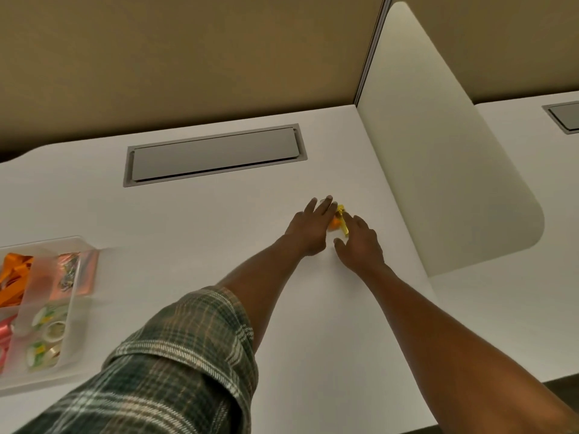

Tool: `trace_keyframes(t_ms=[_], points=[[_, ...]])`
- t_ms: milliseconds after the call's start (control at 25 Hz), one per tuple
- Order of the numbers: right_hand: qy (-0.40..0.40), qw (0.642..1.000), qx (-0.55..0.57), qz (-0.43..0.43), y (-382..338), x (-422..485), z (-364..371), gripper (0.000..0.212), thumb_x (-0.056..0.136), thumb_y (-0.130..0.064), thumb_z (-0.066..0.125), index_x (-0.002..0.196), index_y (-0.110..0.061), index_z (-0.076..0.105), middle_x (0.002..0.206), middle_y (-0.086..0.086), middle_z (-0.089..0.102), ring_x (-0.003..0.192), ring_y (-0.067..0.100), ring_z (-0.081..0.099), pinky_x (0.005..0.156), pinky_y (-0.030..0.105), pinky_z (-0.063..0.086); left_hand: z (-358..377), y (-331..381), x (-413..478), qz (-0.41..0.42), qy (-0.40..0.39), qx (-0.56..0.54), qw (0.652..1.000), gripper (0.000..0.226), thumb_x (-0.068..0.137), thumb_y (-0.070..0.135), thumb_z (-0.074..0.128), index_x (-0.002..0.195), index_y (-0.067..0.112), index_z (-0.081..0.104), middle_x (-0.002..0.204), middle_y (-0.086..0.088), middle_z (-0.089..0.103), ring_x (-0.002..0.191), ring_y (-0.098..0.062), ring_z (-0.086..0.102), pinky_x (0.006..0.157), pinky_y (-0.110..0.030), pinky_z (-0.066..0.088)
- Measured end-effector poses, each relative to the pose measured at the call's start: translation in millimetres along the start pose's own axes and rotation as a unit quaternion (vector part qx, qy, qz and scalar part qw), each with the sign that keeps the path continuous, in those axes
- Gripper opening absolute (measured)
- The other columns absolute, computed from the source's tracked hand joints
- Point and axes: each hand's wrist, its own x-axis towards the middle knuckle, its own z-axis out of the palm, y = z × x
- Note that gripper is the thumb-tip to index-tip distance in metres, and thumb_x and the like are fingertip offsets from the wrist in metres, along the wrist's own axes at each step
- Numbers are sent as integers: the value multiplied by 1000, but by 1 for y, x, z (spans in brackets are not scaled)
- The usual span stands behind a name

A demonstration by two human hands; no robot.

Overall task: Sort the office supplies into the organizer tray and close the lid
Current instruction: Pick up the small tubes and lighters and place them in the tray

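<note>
Head view: both arms reach forward over a white desk to a small cluster of yellow and orange supplies, too small and blurred to name. The cluster lies between the two hands, at about 2 o'clock from the left hand and about 11 o'clock from the right hand.

The left hand lies flat, palm down, fingers stretched and slightly spread, its outer fingers touching or covering the orange part. The right hand is also palm down, fingers loosely extended, thumb apart toward the left hand; its fingertips meet the yellow piece. Neither hand shows a closed grip, and whether either pinches anything cannot be told.

A plaid sleeve covers the left upper arm; the right arm is bare.

The tray, clear plastic and lid off or open, sits well apart at 9 o'clock from the hands, at the frame's left edge. Its compartments hold orange ribbon, clips, pink ribbon and tape rolls.

A grey hatch is set in the desk at 11 o'clock from the hands, and a white divider stands at 2 o'clock.
</note>
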Motion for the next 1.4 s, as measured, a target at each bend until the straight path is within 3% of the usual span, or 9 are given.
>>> trace_keyframes(t_ms=[160,280,400,640,760,920,1120,1280,1400], points=[[16,999,-35,-14,3,4,3,63,93,-23,58,151,-24,35,146,6,47,125,34,49,91,45,48,3,1,4,4,23,87,996,68,89,8,54,151,15,26,160,-8,21,145,-33,22,110,-42,34],[39,998,-48,-21,3,-1,8,52,91,-15,55,142,-21,46,138,6,51,116,31,53,85,41,48,6,1,-3,17,56,142,988,43,91,10,49,133,13,47,136,-13,45,122,-32,43,92,-39,38],[44,997,-61,-20,-1,-9,16,37,92,-10,51,128,-19,55,127,6,52,109,28,55,79,36,46,12,-5,-17,4,41,142,989,34,90,8,48,123,12,52,126,-13,49,113,-31,48,83,-36,38],[29,1000,6,6,-25,-28,30,22,90,-10,51,111,-18,54,111,8,53,97,31,58,76,33,41,23,-43,-63,-113,76,-38,990,24,88,9,48,111,13,55,111,-9,52,102,-29,52,72,-34,38],[30,992,124,22,-62,-36,41,39,89,-13,61,125,-16,46,110,12,64,97,32,64,80,39,52,21,-70,-93,-187,112,-183,959,20,89,16,51,107,16,60,106,-7,58,97,-26,56,73,-33,43],[1,969,246,38,-125,-55,68,70,90,-14,65,149,-27,29,114,15,65,99,35,67,92,50,55,8,-117,-138,-236,136,-279,921,24,82,14,57,105,14,62,100,-7,65,94,-24,59,72,-29,42],[-4,947,318,38,-210,-82,107,57,88,-13,63,136,-35,44,108,10,64,86,30,72,82,48,61,-14,-179,-203,-268,158,-338,888,21,83,18,60,104,18,59,88,0,67,82,-20,62,63,-26,44],[-9,951,309,27,-274,-107,144,48,89,-17,62,130,-36,47,103,6,65,81,22,72,77,42,63,-30,-230,-257,-276,168,-382,866,31,85,20,61,116,19,55,91,-5,71,84,-23,68,76,-38,57],[-17,958,285,3,-324,-117,173,44,90,-19,64,129,-32,48,103,7,67,81,20,70,76,42,63,-43,-268,-295,-268,202,-388,858,43,85,17,59,127,24,50,85,-6,70,81,-23,67,73,-33,54]])
